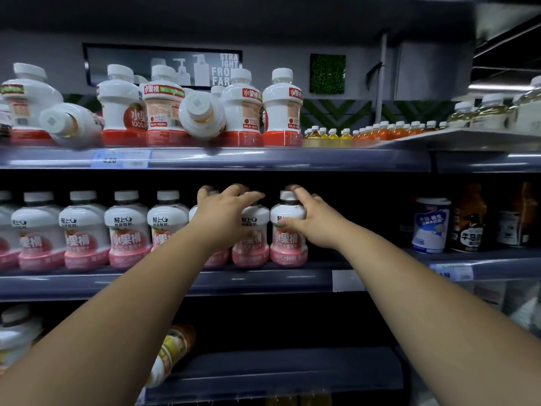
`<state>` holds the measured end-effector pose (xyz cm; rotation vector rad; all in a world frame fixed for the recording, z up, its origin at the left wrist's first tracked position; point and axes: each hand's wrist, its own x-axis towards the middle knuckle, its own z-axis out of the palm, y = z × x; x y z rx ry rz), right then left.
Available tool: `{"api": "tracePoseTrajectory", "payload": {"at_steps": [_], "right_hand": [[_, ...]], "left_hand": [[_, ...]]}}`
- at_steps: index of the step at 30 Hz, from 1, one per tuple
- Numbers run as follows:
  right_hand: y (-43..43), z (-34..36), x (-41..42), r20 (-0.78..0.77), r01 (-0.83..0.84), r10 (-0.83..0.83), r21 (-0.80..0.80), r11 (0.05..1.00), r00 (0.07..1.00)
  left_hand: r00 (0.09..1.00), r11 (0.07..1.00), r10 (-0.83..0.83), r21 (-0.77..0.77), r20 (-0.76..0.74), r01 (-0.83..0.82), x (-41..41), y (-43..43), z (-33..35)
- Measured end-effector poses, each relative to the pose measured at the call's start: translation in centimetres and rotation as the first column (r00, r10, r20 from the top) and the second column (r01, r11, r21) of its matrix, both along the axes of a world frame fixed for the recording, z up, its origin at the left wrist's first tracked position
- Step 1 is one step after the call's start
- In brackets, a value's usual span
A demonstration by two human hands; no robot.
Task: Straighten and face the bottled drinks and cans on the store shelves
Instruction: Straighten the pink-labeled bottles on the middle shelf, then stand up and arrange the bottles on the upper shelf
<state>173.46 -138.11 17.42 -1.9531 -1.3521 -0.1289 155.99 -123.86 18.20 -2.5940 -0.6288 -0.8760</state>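
Note:
A row of white bottles with pink labels point(128, 230) stands upright on the middle shelf point(263, 281), labels facing out. My left hand point(225, 215) reaches over the tops of two bottles in that row, fingers spread, covering one bottle point(251, 244) partly. My right hand point(310, 221) wraps the shoulder and cap of the rightmost pink bottle point(288, 244). On the top shelf point(263, 159) stand white bottles with red labels point(281, 109); two of them point(202, 115) point(70, 124) lie tipped with caps toward me, and some labels face sideways.
Right of the pink row on the middle shelf stand a blue-white can point(431, 225) and dark bottles point(468, 221). Small orange and yellow bottles point(374, 131) line the far top shelf. A tilted bottle point(172, 353) lies on the lower shelf. Price tags point(120, 159) sit on the shelf edges.

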Motion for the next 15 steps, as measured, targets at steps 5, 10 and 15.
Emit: {"api": "tracePoseTrajectory", "payload": {"at_steps": [5, 10, 15], "right_hand": [[-1.0, 0.0, -0.1, -0.07, -0.089, 0.084, -0.075, 0.993, 0.994], [-3.4, 1.6, -2.6, 0.206, -0.095, 0.089, 0.019, 0.995, 0.974], [-5.3, 7.0, -5.0, 0.236, -0.274, 0.19, 0.406, 0.872, 0.953]], "left_hand": [[0.999, 1.0, -0.019, -0.001, -0.047, 0.019, -0.6, -0.3, 0.0], [0.958, 0.966, -0.244, 0.13, 0.149, 0.226, -1.7, -2.2, 0.1], [0.796, 0.871, -0.491, 0.179, 0.354, 0.458, -1.6, -4.7, 4.9]]}}
